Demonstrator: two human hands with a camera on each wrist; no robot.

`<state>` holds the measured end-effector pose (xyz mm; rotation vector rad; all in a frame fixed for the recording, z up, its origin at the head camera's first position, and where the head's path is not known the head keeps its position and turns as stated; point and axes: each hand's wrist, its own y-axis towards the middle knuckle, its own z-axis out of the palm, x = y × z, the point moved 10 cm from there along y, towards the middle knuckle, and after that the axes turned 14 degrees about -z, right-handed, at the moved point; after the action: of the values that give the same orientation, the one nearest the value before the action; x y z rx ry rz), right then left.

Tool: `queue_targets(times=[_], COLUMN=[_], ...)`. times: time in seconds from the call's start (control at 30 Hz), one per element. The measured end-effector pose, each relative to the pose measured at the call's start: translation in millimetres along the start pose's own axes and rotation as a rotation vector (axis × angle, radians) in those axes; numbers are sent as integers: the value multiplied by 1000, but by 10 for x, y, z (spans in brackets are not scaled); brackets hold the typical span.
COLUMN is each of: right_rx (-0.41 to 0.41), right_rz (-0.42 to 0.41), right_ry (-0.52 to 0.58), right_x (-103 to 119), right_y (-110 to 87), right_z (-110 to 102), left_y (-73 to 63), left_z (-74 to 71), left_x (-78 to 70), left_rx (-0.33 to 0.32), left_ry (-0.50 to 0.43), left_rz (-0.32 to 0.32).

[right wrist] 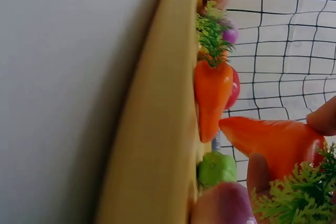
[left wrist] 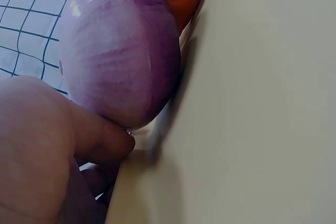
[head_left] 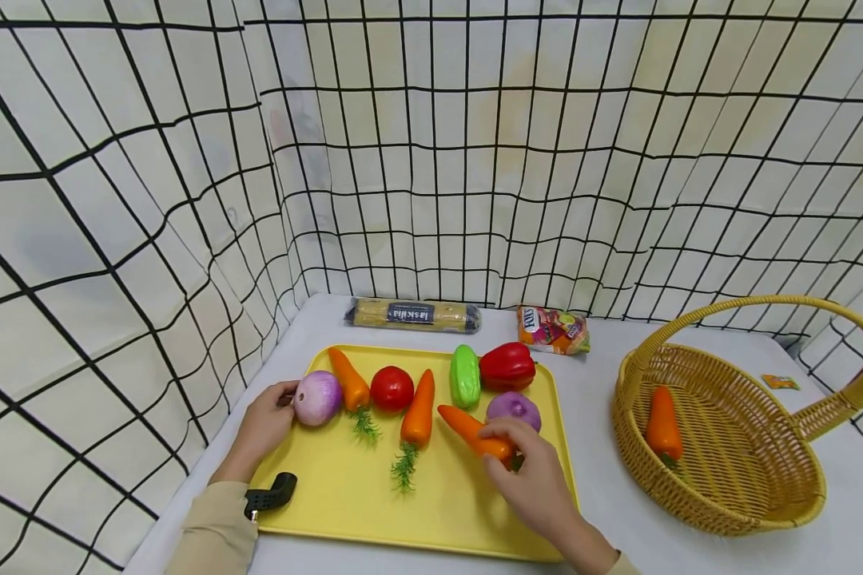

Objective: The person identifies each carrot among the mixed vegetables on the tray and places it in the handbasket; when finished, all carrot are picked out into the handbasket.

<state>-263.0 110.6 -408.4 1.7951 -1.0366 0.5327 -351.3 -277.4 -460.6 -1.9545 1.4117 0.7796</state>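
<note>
My right hand (head_left: 528, 475) pinches an orange toy carrot (head_left: 467, 431) with a green leafy top over the right part of the yellow tray (head_left: 345, 503). In the right wrist view that carrot (right wrist: 273, 140) points toward another carrot (right wrist: 212, 93). At the tray's left rim, my left hand (head_left: 266, 419) holds the edge, thumb right beside a purple onion (head_left: 318, 398). The left wrist view shows the onion (left wrist: 121, 51) close above the thumb; the other fingers are partly hidden. Also on the tray are two carrots, a tomato (head_left: 391, 389), a green cucumber (head_left: 465, 377), a red pepper (head_left: 507, 366) and a second purple onion (head_left: 514, 410).
To the right stands a wicker basket (head_left: 748, 511) with a tall handle and one carrot (head_left: 664, 423) inside. Behind the tray lie a pasta pack (head_left: 413, 315) and a sweets bag (head_left: 552, 330). A small orange packet (head_left: 780, 382) lies beyond the basket. Black netting (head_left: 467, 192) surrounds the table.
</note>
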Motion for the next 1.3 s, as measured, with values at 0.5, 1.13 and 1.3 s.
queue_targets(times=[0.5, 1.13, 1.3], right_rx=[-134, -333, -384], right_rz=[-60, -102, -121], right_ry=[-25, 25, 16], right_x=[-73, -154, -174], right_y=[55, -46, -70], right_z=[-787, -1325, -1441], left_y=[-13, 17, 2], left_z=[-7, 10, 9], left_x=[-4, 3, 1], left_rx=[-1, 5, 8], left_ry=[15, 10, 12], left_rz=[-2, -10, -14])
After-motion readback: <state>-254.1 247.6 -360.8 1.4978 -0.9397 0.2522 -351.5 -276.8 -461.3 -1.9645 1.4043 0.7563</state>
